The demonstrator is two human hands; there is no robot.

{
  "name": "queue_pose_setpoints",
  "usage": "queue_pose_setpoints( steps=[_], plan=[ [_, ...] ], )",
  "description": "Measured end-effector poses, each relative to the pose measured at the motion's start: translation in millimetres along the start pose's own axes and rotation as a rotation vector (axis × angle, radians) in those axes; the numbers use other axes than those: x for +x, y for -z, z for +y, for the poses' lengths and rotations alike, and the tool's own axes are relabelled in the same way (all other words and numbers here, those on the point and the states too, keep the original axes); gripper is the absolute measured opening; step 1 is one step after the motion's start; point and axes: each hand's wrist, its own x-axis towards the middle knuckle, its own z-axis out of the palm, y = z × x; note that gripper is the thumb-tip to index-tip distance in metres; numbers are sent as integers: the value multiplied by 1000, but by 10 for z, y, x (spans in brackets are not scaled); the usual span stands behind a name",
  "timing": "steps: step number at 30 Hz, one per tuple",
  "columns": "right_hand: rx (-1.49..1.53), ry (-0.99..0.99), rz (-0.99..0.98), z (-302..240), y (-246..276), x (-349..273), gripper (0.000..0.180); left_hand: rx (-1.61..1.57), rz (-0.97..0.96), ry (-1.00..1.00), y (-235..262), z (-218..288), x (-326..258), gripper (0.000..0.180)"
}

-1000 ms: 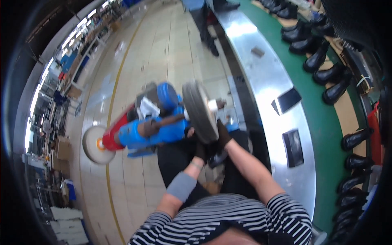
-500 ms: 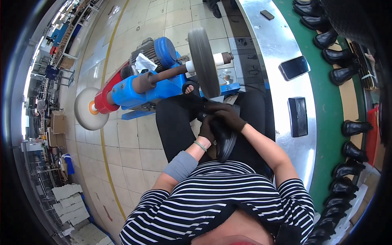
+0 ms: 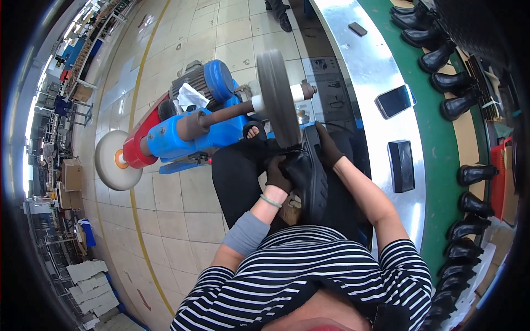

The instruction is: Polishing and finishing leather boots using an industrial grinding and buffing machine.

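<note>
Black boot held up to the grey buffing wheel, closer to it than half a second ago.

Since the earlier frame the boot (image 3: 310,175) has come forward off the lap, so its toe now sits just beside the lower rim of the wheel (image 3: 277,97). The left hand (image 3: 276,172) and right hand (image 3: 329,147), both in dark gloves, are closed around the boot from either side. The boot is glossy black, sole edge turned upward, lying lengthwise over the person's thighs. The wheel sits on the shaft of a blue machine (image 3: 190,122).
</note>
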Motion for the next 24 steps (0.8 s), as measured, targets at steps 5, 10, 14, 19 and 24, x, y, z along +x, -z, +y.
queue_pose_setpoints(
  steps=[5,10,14,19,24],
  plan=[
    [-307,136,177,-39,-304,129,72,-93,-103,-40,-24,178,394,34],
    [105,-140,216,-100,-464,252,68,-81,-55,-65,62,213,457,35],
    [-74,-61,381,-104,-520,246,62,7,-37,-91,153,111,320,33],
    [-134,-65,150,-8,-350,146,56,-85,20,-21,338,-96,146,27],
    [-275,85,28,84,-102,155,50,225,-110,-213,411,-284,-31,24]
  ],
)
